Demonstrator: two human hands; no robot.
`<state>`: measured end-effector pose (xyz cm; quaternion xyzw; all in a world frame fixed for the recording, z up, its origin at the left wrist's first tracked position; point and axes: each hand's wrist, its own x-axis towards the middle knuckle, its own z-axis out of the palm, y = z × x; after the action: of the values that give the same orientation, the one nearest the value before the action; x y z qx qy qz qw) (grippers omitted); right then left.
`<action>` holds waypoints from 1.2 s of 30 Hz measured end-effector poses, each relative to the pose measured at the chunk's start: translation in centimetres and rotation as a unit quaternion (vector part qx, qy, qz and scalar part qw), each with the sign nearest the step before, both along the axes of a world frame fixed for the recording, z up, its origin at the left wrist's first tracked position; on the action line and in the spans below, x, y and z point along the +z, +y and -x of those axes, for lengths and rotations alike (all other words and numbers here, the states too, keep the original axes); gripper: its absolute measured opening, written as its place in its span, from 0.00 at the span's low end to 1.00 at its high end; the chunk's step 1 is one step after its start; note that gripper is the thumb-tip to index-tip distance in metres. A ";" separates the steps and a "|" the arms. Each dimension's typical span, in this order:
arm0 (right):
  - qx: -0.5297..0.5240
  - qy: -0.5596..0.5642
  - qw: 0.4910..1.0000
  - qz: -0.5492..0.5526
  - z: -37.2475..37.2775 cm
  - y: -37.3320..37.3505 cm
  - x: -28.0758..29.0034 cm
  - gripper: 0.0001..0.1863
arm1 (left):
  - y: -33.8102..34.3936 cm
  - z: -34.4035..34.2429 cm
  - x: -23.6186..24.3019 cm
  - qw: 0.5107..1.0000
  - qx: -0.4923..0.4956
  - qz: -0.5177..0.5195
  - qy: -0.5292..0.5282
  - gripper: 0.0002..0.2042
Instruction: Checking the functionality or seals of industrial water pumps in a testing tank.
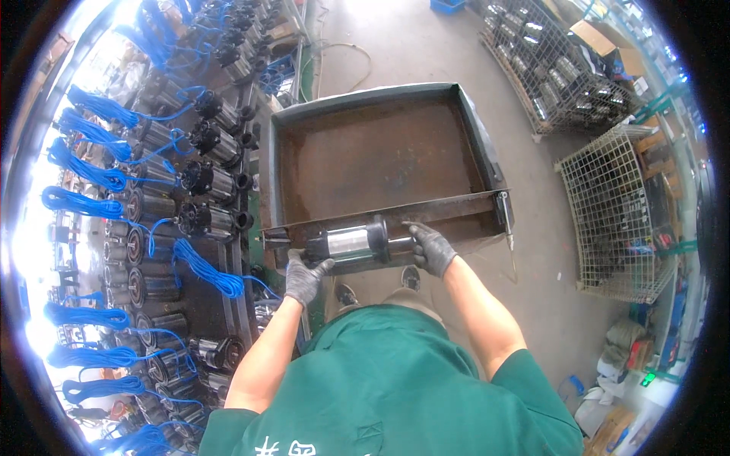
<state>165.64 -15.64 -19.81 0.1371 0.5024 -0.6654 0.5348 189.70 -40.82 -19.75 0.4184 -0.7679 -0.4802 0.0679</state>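
A submersible pump (348, 244) with a bright steel barrel and black end pieces lies level across the near ledge of a rusty metal tray (365, 98). At its left black end, my left hand (303, 283), in a dark grey glove, has its fingers and thumb closed round it. My right hand (433, 249), gloved alike, grips the narrow dark part sticking out of the right end. A coiled blue cable (207, 270) lies left of my left hand, and its tail runs toward my left wrist; where it ends is hidden.
Rows of similar pumps (207, 181) with blue cable bundles (95, 169) fill the bench on the left. A thin bar (395, 204) crosses the tray. Wire cages (614, 209) with metal parts stand on the right, and a hose (369, 64) lies on the floor beyond.
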 end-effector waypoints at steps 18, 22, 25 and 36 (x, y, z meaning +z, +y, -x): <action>0.376 0.389 0.814 -0.213 2.4 -0.2 -1.1 0.29 | 0.4 0.2 0.5 1.000 0.000 0.016 -0.001 0.39; 0.344 0.414 0.816 -0.210 2.4 -0.5 -2.1 0.37 | 0.5 0.2 0.5 1.000 0.003 -0.014 0.017 0.38; 0.284 0.436 0.838 -0.163 1.4 -0.3 -2.9 0.33 | 0.5 0.2 0.7 0.999 0.012 -0.032 0.014 0.37; 0.259 0.662 0.703 -0.033 1.6 1.9 -2.5 0.17 | 0.5 0.1 1.7 0.995 -0.032 0.092 0.017 0.37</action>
<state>164.06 -13.77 -22.33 -0.4561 0.7646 -0.4034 0.2113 189.57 -40.35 -18.10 0.3771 -0.8208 -0.4162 0.1038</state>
